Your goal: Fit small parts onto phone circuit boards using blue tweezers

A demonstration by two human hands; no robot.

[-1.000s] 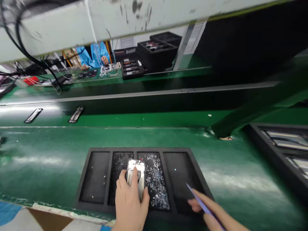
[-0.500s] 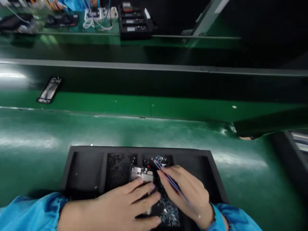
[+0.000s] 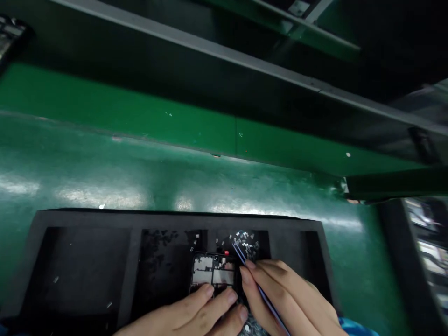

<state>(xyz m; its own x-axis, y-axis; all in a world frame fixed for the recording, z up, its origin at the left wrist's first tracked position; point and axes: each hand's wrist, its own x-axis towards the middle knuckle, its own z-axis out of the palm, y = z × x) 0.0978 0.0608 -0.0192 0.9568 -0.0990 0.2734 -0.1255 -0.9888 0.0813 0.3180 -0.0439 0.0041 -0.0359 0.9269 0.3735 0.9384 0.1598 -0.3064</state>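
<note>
Under the spread fingers of my left hand [image 3: 206, 312] lies a phone body [image 3: 214, 270] with silver plates and a small red spot at its top edge. The fingertips rest on its lower part, which they hide. My right hand [image 3: 283, 298] pinches blue-purple tweezers [image 3: 262, 295]. Their tips point at a heap of tiny silver parts [image 3: 247, 240] just beyond the phone's top right corner. Whether a part sits between the tips cannot be told. Below the hands, more small parts are partly covered.
A black tray [image 3: 136, 218] with several compartments holds the phone and loose parts. Behind it stands a green ledge [image 3: 196, 128] below a grey rail [image 3: 210, 48]. Another phone body [image 3: 10, 39] is at the far left; a dark rack [image 3: 402, 247] stands at the right.
The view has tilted and come closer to the tray; the far bench has mostly left the picture. Both hands keep their places at the phone, the tweezers still near the silver parts.
</note>
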